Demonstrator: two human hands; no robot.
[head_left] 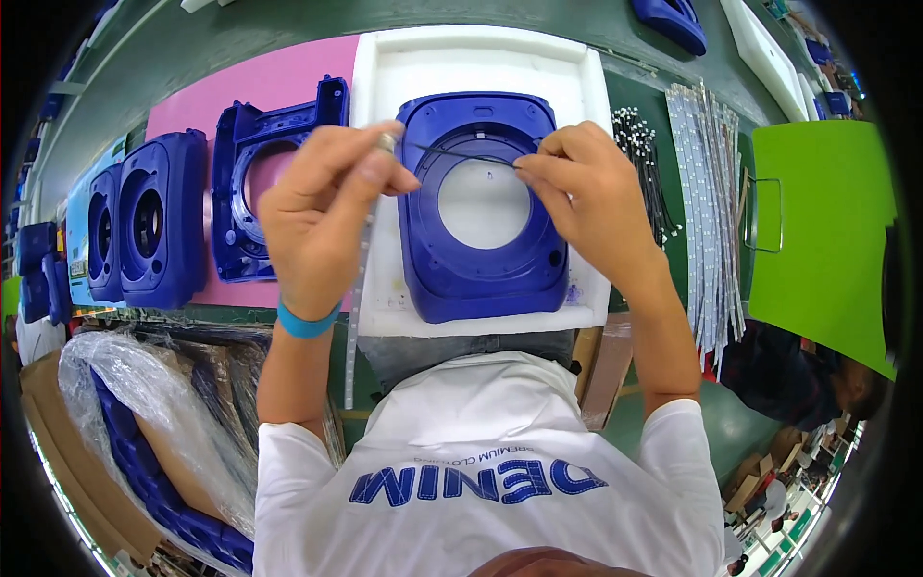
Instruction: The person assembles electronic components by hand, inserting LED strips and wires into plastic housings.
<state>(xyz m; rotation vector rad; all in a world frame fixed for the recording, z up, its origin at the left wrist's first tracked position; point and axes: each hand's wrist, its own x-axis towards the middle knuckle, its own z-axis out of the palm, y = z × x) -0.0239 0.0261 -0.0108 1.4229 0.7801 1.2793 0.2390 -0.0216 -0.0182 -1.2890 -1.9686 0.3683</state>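
In front of me a thin black cable [461, 154] spans the gap between my two hands. My left hand [322, 207], with a blue band at the wrist, is closed in a pinch at the cable's left end, where a small pale piece [386, 141] shows. From beneath that hand a narrow LED strip [355, 327] hangs down. Thumb and fingertips of my right hand [591, 188] pinch the cable's other end. Below both hands a blue plastic housing [483, 286] with a large round opening lies on a white foam tray [385, 317].
More blue housings [163, 216] stand at left, and an open-backed one [234, 192] lies on a pink sheet [279, 82]. To the right are bundled black cables [644, 163], many LED strips [702, 212] and a green panel [817, 221]. Plastic-wrapped blue parts [154, 462] sit lower left.
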